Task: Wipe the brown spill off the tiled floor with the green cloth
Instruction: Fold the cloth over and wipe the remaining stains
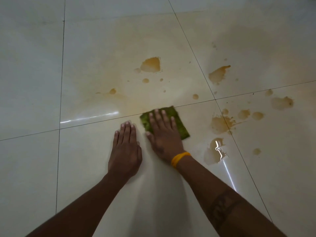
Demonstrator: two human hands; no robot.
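A folded green cloth (180,124) lies flat on the pale tiled floor (89,65) near the middle of the view. My right hand (162,134) presses down on it, palm flat and fingers spread; a yellow band circles that wrist. My left hand (125,149) rests flat on the bare tile just left of the cloth, holding nothing. Brown spill patches are scattered beyond and to the right: one puddle (151,65) ahead, one (218,74) further right, a splash (221,124) right of the cloth, and a wet pool (214,151) beside my right wrist. A faint brown smear (112,98) stretches ahead left.
Dark grout lines (60,93) cross the floor between the large glossy tiles. More small brown drops and blotches (282,102) sit at the far right. Light glares off the tile at the left (90,117).
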